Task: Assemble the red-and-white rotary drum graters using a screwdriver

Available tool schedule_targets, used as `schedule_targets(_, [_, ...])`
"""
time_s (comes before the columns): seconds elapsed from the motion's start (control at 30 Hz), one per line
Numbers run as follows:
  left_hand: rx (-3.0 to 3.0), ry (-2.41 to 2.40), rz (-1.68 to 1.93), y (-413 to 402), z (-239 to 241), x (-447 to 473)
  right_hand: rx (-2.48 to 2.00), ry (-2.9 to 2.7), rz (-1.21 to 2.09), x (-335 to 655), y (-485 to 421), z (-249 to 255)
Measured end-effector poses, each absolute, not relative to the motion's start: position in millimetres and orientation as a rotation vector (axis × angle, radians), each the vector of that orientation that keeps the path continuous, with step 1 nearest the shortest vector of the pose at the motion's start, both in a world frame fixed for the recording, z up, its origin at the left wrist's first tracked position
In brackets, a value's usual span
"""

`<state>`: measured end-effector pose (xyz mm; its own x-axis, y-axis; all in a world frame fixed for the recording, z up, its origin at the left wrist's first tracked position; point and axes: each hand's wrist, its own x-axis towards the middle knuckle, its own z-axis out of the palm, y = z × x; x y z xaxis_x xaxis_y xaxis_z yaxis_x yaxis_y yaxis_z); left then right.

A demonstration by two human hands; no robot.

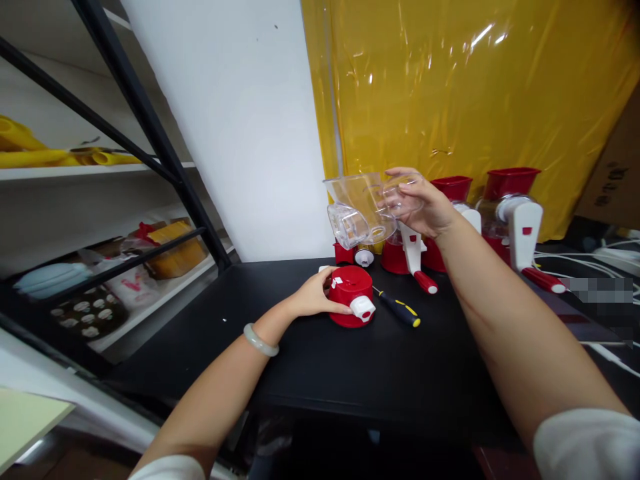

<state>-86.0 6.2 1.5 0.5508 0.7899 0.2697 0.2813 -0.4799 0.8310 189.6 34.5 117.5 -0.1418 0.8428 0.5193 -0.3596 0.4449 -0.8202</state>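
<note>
My left hand [320, 293] grips a round red base [351, 283] with a white knob [363, 309] on its near side; the base rests on the black table [310, 363]. Raised above the table, my right hand [417, 200] is closed around one end of a clear plastic grater body [363, 207]. This clear part hangs above the red base, apart from it. A screwdriver [400, 310] with a dark blue and yellow handle lies just right of the base. Behind, a small red piece [344, 253] and a white round part [365, 258] are partly covered by the clear part.
Several red and white hand-crank graters stand at the back right, one with a red hopper [513, 180] and white crank [525, 233]. White cables [613, 257] lie at the far right. A black-framed shelf [145, 107] stands left; yellow sheeting [450, 87] hangs behind.
</note>
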Motion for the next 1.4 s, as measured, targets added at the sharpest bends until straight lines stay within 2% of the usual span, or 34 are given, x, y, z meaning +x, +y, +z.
schedule_targets(0.37, [1.979, 0.727, 0.774, 13.0, -9.5, -90.2, -0.606, -1.327, 1.130, 192.3, 38.4, 121.0])
schedule_targets(0.6, [2.034, 0.870, 1.424, 13.7, -3.3, -88.3, -0.783, -1.486, 0.870, 178.5, 33.8, 123.3])
schedule_targets(0.77, [2.042, 0.838, 1.502, -1.1, -2.1, -75.2, -0.795, -1.610, 0.580, 161.8, 25.9, 120.4])
schedule_targets(0.9, [1.948, 0.868, 1.578, -5.4, -7.4, -66.7, -0.704, -1.684, 0.492, 153.9, 19.2, 117.3])
schedule_targets(1.17, [1.840, 0.833, 1.629, -0.3, -12.0, -63.9, -0.623, -1.749, 0.593, 144.8, -3.7, 124.6])
schedule_targets(1.4, [1.839, 0.805, 1.445, -3.9, -8.7, -64.5, -0.520, -1.760, 0.688, 146.0, -5.8, 130.8])
